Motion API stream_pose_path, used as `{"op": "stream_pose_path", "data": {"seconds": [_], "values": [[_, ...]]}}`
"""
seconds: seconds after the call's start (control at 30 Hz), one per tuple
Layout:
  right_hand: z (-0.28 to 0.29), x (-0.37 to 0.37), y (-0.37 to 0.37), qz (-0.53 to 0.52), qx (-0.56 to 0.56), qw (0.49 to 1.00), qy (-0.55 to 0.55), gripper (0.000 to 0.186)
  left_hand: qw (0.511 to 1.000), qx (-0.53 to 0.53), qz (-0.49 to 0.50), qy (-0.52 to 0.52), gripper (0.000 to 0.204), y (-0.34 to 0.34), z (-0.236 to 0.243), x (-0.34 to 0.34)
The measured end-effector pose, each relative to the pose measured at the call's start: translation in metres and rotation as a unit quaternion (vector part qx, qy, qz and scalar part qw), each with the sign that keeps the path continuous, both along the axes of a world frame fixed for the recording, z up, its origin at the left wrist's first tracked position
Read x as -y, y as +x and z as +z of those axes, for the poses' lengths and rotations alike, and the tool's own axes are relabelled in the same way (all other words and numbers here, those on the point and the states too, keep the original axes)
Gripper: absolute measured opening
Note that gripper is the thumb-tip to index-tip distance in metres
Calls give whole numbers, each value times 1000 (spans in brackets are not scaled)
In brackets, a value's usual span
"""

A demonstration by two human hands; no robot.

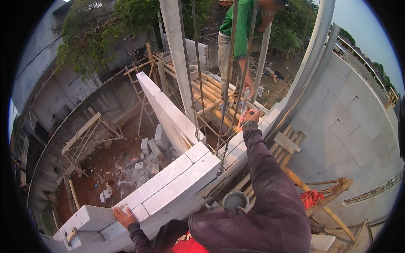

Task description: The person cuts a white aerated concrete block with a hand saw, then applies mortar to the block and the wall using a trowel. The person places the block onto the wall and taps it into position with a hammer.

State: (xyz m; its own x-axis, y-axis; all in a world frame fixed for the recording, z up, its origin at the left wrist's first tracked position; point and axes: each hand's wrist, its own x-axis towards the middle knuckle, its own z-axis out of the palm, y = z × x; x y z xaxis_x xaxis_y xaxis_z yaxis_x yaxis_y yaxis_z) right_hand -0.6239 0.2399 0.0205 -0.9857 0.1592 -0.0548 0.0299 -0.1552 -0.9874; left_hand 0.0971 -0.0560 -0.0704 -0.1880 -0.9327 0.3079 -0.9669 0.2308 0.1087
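My left hand [124, 217] lies flat, fingers spread, on top of the white block wall [168, 179] at the lower left. My right arm is stretched far forward. At its end my right hand [250, 116] is closed near the wall's far stretch, with a small orange thing [240, 125] showing beside the fingers. What exactly it grips is too small to make out. Just beyond it, a co-worker's hand [249, 86] reaches down close to a grey upright piece [244, 103]. A thin string [274, 99] runs along the wall past my right hand.
Upright steel bars [196, 63] and a concrete post [177, 55] rise at the wall's corner. The co-worker [236, 33] stands on bamboo scaffolding [206, 86]. A grey bucket [235, 201] sits beside my right arm. Loose blocks [154, 147] lie on the ground below left.
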Motion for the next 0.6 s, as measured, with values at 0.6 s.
{"op": "stream_pose_path", "data": {"seconds": [0.6], "values": [[-38, -15, -35, -70, -129, 971, 191, 34, 1000, 5, 4, 19, 66, 1, -4, 0]]}}
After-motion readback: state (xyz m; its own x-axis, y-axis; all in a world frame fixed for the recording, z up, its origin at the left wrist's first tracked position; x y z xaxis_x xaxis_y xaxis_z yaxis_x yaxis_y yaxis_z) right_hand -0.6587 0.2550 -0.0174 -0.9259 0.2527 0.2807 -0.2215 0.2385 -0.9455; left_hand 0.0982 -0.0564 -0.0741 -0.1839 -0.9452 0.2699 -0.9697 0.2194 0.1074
